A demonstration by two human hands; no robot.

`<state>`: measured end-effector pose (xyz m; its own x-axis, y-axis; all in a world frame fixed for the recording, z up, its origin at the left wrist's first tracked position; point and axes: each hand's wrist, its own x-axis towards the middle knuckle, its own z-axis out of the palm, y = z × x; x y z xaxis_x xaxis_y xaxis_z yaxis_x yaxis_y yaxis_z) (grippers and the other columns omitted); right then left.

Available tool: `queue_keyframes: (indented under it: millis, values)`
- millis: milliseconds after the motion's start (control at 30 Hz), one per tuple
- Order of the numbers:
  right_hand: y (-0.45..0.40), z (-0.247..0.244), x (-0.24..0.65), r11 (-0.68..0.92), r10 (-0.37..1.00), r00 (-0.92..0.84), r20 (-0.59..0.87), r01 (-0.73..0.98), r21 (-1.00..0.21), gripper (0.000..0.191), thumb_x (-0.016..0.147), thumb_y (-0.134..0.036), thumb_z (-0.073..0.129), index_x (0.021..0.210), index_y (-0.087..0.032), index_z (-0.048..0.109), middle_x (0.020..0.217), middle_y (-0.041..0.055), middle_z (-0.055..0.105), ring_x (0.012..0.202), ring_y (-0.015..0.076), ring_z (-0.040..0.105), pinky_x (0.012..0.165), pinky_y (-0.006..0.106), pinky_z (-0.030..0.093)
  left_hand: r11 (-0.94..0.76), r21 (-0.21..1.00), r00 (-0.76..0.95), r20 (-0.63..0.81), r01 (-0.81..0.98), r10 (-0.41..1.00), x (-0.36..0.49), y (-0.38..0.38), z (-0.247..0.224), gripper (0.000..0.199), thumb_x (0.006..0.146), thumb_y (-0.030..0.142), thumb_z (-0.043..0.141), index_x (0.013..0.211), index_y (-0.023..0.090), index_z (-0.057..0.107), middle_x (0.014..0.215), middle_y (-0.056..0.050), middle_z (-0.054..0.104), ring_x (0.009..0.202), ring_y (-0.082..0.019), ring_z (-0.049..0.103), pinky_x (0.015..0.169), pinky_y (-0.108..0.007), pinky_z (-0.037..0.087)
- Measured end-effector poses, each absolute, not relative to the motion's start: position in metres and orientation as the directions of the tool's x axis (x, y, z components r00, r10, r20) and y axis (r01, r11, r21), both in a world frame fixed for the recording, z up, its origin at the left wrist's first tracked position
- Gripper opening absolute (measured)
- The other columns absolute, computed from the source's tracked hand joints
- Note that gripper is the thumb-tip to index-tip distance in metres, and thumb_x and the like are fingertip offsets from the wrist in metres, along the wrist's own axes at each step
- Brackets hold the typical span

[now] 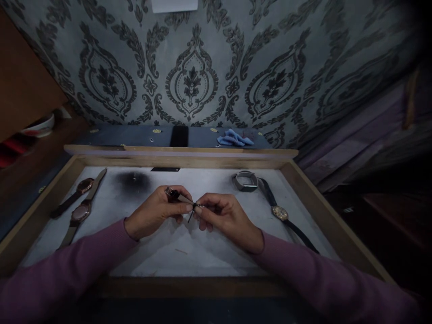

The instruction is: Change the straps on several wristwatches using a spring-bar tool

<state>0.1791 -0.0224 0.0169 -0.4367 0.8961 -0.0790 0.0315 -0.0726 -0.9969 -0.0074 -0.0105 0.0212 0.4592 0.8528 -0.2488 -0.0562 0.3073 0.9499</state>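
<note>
Both our hands meet above the middle of the wooden tray [202,152]. Our left hand [168,208] pinches a slim dark piece [178,196], strap-like, something shiny at its far end; our right hand [221,212] pinches at its near end, fingertips almost meeting. Exact contact too small to tell. Best handled, we judge, with left steady, right making small moves, both low over the white base so a dropped part stays inside.

Around us: two watches at left, a grey-banded watch [246,181] and a dark-strapped watch [280,213] at right, blue cloth [235,137] behind. Nothing crowds our fingers; dim light hinders.
</note>
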Motion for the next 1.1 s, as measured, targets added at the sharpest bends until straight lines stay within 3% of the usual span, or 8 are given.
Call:
queue_keyframes:
  millis: [333, 633, 933, 1100]
  values:
    - [-0.022, 0.016, 0.180, -0.129, 0.883, -0.447, -0.140, 0.057, -0.990, 0.029, 0.073, -0.041, 0.075, 0.075, -0.013, 0.065, 0.049, -0.0025, 0.061, 0.042, 0.0069, 0.054, 0.042, 0.018, 0.042, 0.190, 0.981, 0.455, -0.154, -0.033, 0.877, -0.006, -0.012, 0.019, 0.011, 0.073, 0.022, 0.073, 0.078, 0.015, 0.066, 0.066, 0.002, 0.061, 0.057, -0.009, 0.052, 0.052, -0.021, 0.041]
    - [-0.017, 0.017, 0.181, -0.158, 0.842, -0.527, -0.113, -0.040, -0.987, 0.035, 0.073, -0.046, 0.075, 0.079, -0.013, 0.066, 0.058, -0.0001, 0.066, 0.048, 0.0074, 0.058, 0.048, 0.020, 0.047, 0.127, 0.992, 0.430, -0.123, 0.018, 0.894, -0.008, -0.010, 0.021, 0.010, 0.074, 0.022, 0.072, 0.077, 0.015, 0.066, 0.061, 0.004, 0.060, 0.053, -0.008, 0.051, 0.054, -0.021, 0.040]
    - [-0.019, 0.011, 0.179, -0.189, 0.860, -0.490, -0.140, -0.051, -0.981, 0.033, 0.075, -0.045, 0.074, 0.078, -0.014, 0.064, 0.055, -0.0013, 0.063, 0.046, 0.0077, 0.056, 0.045, 0.019, 0.045, 0.104, 0.993, 0.435, -0.117, 0.054, 0.893, -0.008, -0.009, 0.024, 0.011, 0.073, 0.022, 0.071, 0.076, 0.013, 0.067, 0.062, 0.002, 0.063, 0.053, -0.008, 0.054, 0.053, -0.020, 0.042]
    - [-0.020, 0.014, 0.178, -0.170, 0.883, -0.451, -0.128, -0.054, -0.984, 0.029, 0.073, -0.040, 0.075, 0.078, -0.015, 0.061, 0.061, -0.0020, 0.062, 0.046, 0.0071, 0.057, 0.039, 0.017, 0.038, 0.092, 0.991, 0.390, -0.124, 0.099, 0.912, -0.003, -0.012, 0.029, 0.007, 0.070, 0.018, 0.068, 0.071, 0.012, 0.065, 0.054, 0.004, 0.058, 0.049, -0.007, 0.049, 0.048, -0.018, 0.038]
